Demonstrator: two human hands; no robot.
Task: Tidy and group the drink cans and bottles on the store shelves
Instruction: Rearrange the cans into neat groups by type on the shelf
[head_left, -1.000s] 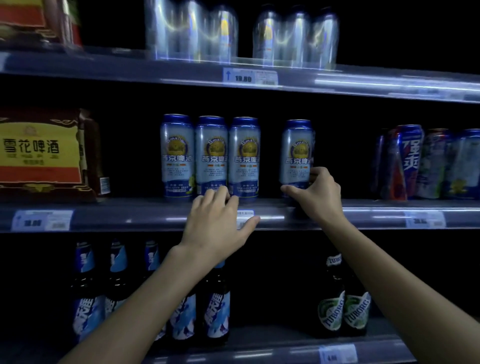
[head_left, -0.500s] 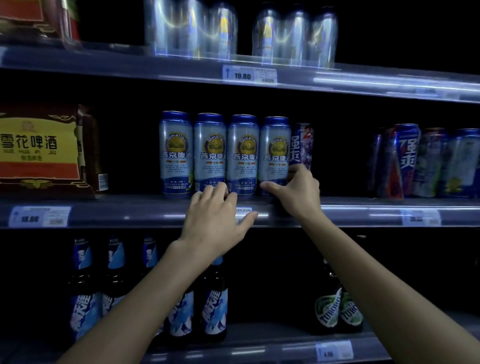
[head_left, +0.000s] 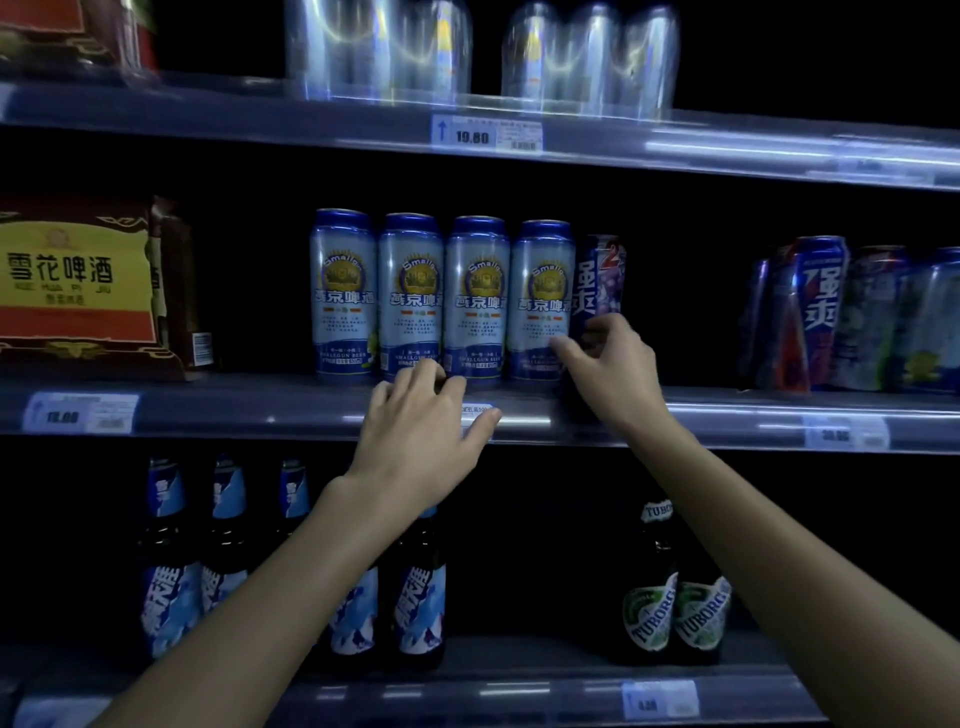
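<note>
Row: four blue-and-white beer cans (head_left: 441, 296) stand upright, side by side, at the front of the middle shelf (head_left: 234, 410).
Fourth can: the fourth can (head_left: 540, 291) closes that row at its right end, close against its neighbour.
Odd can: a darker blue can (head_left: 605, 275) of another brand stands upright just right of the fourth can and a little behind it, partly hidden by it. Long axis vertical.
Right hand: my right hand (head_left: 613, 369) sits low where those two cans meet. The thumb tip lies on the fourth can's lower front, and the curled fingers are in front of the darker blue can's lower part. I cannot tell whether it grips either can or only touches.
Left hand: my left hand (head_left: 421, 431) rests on the shelf lip and holds nothing. The fingers are nearly straight, tips at the feet of the middle cans, thumb spread over a price label (head_left: 480, 410).
Key relation: the darker blue can lies just beyond the right hand's fingers, slightly up and back. The left hand is farther off, with half the row between.
Matching group: cans with the same marking (head_left: 815, 312) stand well apart to the right on this shelf.
My reading: the row looks grouped, so the darker blue can likely goes rightward next, which is work for the right arm.
Risk: drawing it out may nudge the fourth can askew.
</note>
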